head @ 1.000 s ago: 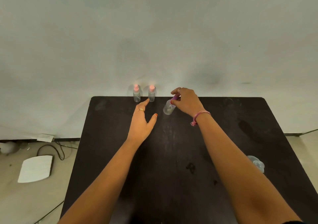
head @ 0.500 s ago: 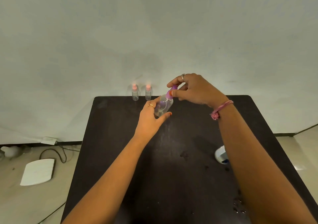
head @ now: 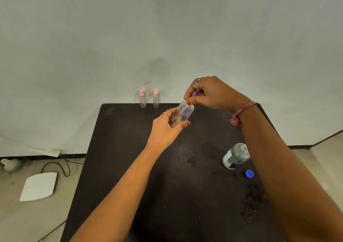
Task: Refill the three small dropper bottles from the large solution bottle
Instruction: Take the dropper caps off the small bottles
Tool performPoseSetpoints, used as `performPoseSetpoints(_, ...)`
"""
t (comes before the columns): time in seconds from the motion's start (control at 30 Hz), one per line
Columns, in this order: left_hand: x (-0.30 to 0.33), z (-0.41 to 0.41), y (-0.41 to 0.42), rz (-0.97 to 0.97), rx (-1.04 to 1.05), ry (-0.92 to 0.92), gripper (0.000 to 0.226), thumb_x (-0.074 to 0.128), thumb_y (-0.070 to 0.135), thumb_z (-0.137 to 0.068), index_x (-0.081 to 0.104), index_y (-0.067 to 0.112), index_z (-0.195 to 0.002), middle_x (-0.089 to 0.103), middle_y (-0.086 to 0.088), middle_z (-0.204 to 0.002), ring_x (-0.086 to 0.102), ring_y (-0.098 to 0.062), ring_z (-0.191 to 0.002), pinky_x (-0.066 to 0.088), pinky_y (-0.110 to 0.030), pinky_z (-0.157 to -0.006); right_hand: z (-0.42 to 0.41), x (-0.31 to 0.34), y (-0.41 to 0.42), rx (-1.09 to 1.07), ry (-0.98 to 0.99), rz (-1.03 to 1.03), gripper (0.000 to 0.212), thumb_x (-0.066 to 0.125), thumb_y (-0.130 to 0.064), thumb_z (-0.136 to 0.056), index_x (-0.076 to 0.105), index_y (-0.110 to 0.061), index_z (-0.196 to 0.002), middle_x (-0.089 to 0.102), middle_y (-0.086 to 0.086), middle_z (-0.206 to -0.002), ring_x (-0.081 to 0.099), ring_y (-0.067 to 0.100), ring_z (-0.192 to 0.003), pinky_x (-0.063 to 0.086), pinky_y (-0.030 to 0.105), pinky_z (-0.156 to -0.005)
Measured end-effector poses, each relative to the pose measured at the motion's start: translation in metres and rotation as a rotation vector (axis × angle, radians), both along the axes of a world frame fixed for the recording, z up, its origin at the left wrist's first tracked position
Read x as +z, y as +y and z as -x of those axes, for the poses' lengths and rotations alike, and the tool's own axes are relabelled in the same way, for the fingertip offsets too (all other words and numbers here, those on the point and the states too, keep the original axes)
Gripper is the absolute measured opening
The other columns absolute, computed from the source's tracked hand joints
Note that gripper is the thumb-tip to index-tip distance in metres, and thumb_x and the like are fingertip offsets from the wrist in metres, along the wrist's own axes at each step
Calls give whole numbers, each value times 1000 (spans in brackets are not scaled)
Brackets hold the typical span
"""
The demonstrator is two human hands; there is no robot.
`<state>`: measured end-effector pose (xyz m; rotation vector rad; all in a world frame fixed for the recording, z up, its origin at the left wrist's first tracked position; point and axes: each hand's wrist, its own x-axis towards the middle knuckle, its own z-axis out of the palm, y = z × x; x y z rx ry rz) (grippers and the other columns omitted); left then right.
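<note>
Holding the small clear plastic dropper bottle (head: 182,114) above the black table (head: 130,148), my left hand (head: 165,128) grips its body while my right hand (head: 209,93) pinches its purple cap (head: 194,93). Twisting tilted could spill. The large open solution bottle (head: 235,155), its blue cap (head: 249,173) and two pink-capped bottles (head: 142,99) stand clear.

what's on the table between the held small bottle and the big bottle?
Head view: bare dark tabletop between the small bottle in both hands and the big bottle; only a small dark stain below that line.
</note>
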<state>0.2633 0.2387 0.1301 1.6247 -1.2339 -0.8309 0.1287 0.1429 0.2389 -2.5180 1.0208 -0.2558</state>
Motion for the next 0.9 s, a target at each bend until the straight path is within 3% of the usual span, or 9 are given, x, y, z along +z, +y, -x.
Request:
performPoseSetpoints(0.1, 3, 6, 5, -6, 7, 37, 64, 75, 34, -78, 49, 19, -134, 60, 4, -120, 57, -9, -105, 47, -22, -94, 6, 11, 1, 27, 42, 0, 16, 73, -22, -81, 71, -23, -97, 67, -4, -101, 57, 1, -74, 38, 0, -63)
performPoseSetpoints(0.23, 7, 12, 10, 10, 39, 70, 63, 76, 34, -78, 50, 19, -133, 60, 3, -124, 58, -12, -110, 48, -30, -99, 11, 24, 7, -100, -5, -143, 52, 71, -48, -76, 57, -20, -118, 64, -5, -101, 68, 10, -66, 51, 9, -63)
performPoseSetpoints(0.37, 9, 16, 12, 47, 39, 72, 61, 77, 33, -77, 52, 20, -131, 60, 9, -116, 58, -8, -105, 46, -19, -92, 10, 20, 10, -95, 88, -114, 42, 66, -48, -81, 63, -9, -96, 69, 5, -74, 67, 7, -56, 51, 13, -52)
performPoseSetpoints(0.43, 8, 17, 13, 46, 51, 82, 61, 77, 32, -77, 52, 19, -131, 62, 6, -118, 59, -9, -105, 47, -21, -93, 13, 20, 10, -26, 59, -94, 31, 71, -36, -82, 66, -16, -105, 70, 1, -86, 62, 0, -57, 49, 9, -57)
performPoseSetpoints(0.57, 4, 19, 14, 21, 65, 88, 61, 77, 32, -77, 51, 20, -131, 61, 4, -122, 59, -11, -106, 47, -23, -94, 19, 23, 12, -25, 39, -129, 57, 71, -45, -78, 51, -31, -130, 61, -9, -107, 63, 7, -76, 53, 15, -67)
performPoseSetpoints(0.63, 1, 19, 14, 26, 56, 86, 61, 77, 33, -77, 52, 20, -130, 62, 4, -121, 60, -10, -105, 48, -22, -93, 18, 19, 12, -80, 23, -145, 53, 69, -48, -78, 56, -22, -122, 66, 0, -100, 66, 13, -73, 54, 15, -61)
performPoseSetpoints(0.73, -1, 20, 13, 25, 56, 95, 61, 78, 32, -75, 53, 20, -129, 63, 3, -119, 61, -11, -104, 49, -23, -93, 18, 17, 11, -9, 47, -51, 30, 72, -31, -82, 67, -19, -109, 70, 2, -100, 64, 9, -74, 49, 10, -65)
performPoseSetpoints(0.83, -2, 19, 13, 15, 63, 93, 60, 78, 31, -76, 53, 21, -129, 61, 6, -117, 59, -8, -100, 46, -17, -87, 21, 21, 12, 47, 42, -118, 52, 75, -33, -78, 56, -29, -127, 63, -8, -112, 63, 9, -87, 45, 9, -72)
performPoseSetpoints(0.9, -2, 19, 13, 16, 58, 96, 59, 78, 31, -76, 53, 21, -129, 60, 9, -116, 58, -7, -99, 45, -14, -86, 20, 21, 14, -54, 56, -161, 54, 71, -46, -78, 53, -26, -124, 64, -7, -103, 64, 9, -75, 47, 9, -61)
